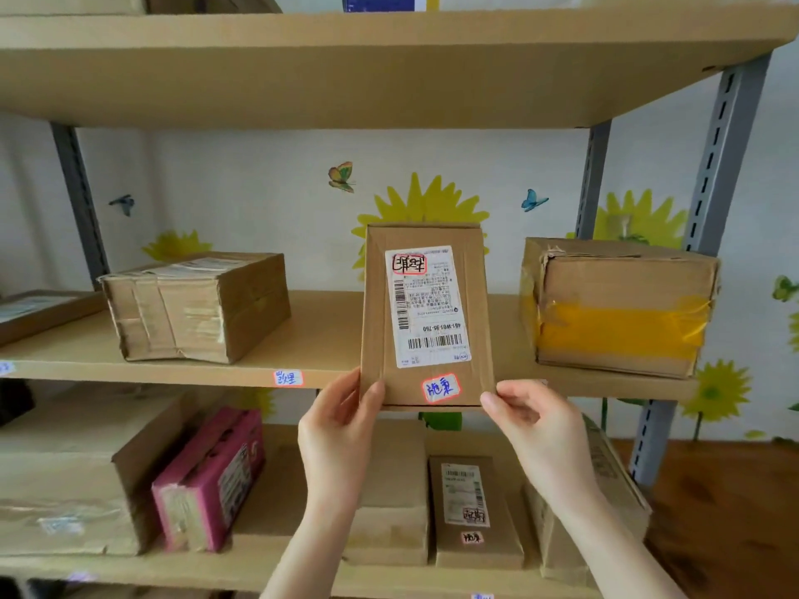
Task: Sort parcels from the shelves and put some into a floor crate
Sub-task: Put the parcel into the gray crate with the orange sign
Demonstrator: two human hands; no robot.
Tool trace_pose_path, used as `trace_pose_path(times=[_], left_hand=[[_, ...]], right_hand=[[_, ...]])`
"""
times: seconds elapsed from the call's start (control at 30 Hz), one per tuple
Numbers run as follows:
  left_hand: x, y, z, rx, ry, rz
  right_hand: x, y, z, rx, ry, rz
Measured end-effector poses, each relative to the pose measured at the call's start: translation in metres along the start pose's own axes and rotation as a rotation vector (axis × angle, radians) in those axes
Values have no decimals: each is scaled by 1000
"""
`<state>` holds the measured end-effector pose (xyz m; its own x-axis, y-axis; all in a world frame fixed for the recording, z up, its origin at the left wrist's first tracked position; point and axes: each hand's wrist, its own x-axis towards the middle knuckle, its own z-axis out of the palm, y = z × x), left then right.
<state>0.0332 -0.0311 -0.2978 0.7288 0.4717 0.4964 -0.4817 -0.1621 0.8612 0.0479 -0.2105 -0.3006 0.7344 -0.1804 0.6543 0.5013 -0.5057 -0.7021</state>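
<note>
A flat brown cardboard parcel (426, 315) with a white shipping label and a small handwritten sticker is held up in front of the middle shelf (302, 339), its label facing me. My left hand (341, 430) pinches its lower left corner, thumb on the front. Its lower right corner is pinched by my right hand (534, 425). The floor crate is not in view.
On the middle shelf a taped brown box (194, 306) lies at left and a box with yellow tape (618, 306) at right. The lower shelf holds a pink box (212, 477), a small labelled parcel (473, 512) and several brown boxes. Grey uprights (717, 166) frame the shelves.
</note>
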Motion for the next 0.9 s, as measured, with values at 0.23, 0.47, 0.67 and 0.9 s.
trace_pose_path(times=[0.23, 0.47, 0.67, 0.9], left_hand=[[0, 5, -19, -86, -6, -25], [-54, 7, 14, -323, -266, -149], [-157, 10, 84, -382, -602, -267], [-350, 11, 179, -333, -1098, -545]], right_hand=[[-12, -14, 4, 105, -1, 24], [-65, -8, -64, 228, 108, 187], [-146, 23, -170, 112, 357, 391], [-292, 76, -329, -131, 647, 702]])
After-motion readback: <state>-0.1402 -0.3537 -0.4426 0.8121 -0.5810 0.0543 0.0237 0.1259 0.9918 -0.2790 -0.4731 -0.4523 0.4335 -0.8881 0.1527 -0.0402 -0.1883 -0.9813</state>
